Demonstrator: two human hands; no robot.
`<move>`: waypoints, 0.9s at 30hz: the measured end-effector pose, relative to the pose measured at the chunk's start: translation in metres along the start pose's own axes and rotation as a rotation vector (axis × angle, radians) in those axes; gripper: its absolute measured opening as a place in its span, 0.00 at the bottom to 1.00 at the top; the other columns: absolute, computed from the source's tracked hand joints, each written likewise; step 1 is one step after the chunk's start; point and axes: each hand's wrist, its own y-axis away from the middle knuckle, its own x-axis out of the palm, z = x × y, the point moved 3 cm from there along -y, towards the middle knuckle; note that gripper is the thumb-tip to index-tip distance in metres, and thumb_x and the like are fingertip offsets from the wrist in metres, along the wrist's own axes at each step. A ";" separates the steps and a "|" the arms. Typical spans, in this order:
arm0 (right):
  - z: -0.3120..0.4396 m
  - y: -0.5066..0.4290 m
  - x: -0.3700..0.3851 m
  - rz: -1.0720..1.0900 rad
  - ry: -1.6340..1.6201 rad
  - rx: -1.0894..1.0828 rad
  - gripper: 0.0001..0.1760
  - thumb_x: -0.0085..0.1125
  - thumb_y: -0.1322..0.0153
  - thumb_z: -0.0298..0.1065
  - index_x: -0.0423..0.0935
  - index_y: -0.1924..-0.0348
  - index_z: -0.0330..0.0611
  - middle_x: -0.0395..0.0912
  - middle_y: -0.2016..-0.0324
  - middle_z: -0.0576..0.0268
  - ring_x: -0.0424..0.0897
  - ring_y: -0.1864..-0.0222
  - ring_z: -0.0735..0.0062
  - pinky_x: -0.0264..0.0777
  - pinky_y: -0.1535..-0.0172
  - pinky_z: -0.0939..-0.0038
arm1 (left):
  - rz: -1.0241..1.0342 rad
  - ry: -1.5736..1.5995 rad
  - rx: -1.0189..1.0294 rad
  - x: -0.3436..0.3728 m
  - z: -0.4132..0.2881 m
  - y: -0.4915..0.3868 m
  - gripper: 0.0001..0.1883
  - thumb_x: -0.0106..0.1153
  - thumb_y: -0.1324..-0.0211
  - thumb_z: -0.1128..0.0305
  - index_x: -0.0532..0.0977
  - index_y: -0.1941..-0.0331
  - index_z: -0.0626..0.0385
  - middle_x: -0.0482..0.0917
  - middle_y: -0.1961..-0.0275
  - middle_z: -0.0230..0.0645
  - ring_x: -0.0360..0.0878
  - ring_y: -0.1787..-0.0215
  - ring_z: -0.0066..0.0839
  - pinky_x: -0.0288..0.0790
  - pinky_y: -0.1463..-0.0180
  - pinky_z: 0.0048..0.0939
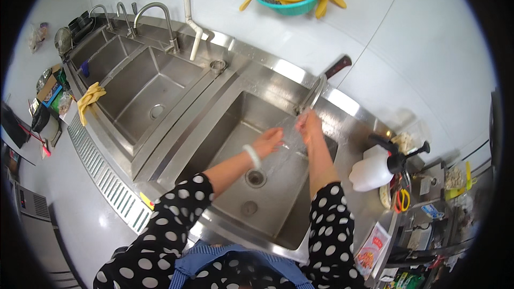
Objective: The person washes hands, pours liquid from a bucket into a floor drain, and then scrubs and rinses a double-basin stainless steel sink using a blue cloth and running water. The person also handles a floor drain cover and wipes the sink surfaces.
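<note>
Both my hands are over a stainless steel sink basin [237, 148] with a drain [255, 178]. My left hand [272, 142], a pale bracelet at its wrist, hangs over the basin with fingers loosely curled and apart, holding nothing visible. My right hand [308, 125] is bent just below the spout of a curved faucet [320, 90]; its fingers are partly curled and blurred by water, so whether they hold anything is unclear. Water splashes between the hands. Behind the faucet a knife with a dark red-brown handle [339, 67] leans at the wall.
A white spray bottle [371, 170] and orange-and-yellow-handled scissors [402, 200] stand at the right. Further sink basins [156, 88] lie left, with a yellow rubber glove [90, 98] on their rim. A teal basket [299, 7] with yellow gloves hangs on the wall.
</note>
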 end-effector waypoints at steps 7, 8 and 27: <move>-0.049 0.035 -0.005 0.293 0.155 0.122 0.25 0.30 0.29 0.53 0.54 0.47 0.45 0.56 0.49 0.59 0.55 0.47 0.66 0.51 0.48 0.67 | 0.009 0.547 -0.268 0.059 0.026 -0.112 0.36 0.29 0.43 0.39 0.61 0.45 0.61 0.72 0.54 0.43 0.69 0.56 0.35 0.62 0.49 0.38; -0.052 0.032 -0.011 0.291 0.109 0.187 0.28 0.30 0.29 0.54 0.51 0.43 0.45 0.53 0.45 0.60 0.52 0.43 0.66 0.47 0.44 0.67 | -0.061 0.490 -0.249 0.063 0.036 -0.107 0.36 0.29 0.43 0.39 0.60 0.45 0.61 0.70 0.52 0.42 0.68 0.55 0.35 0.61 0.48 0.37; -0.081 -0.010 -0.034 0.011 -0.094 0.413 0.36 0.31 0.30 0.59 0.46 0.38 0.41 0.48 0.39 0.55 0.50 0.38 0.63 0.46 0.39 0.67 | -0.067 0.452 -0.315 0.069 0.060 -0.082 0.29 0.40 0.42 0.55 0.53 0.40 0.57 0.57 0.39 0.43 0.45 0.34 0.35 0.38 0.33 0.33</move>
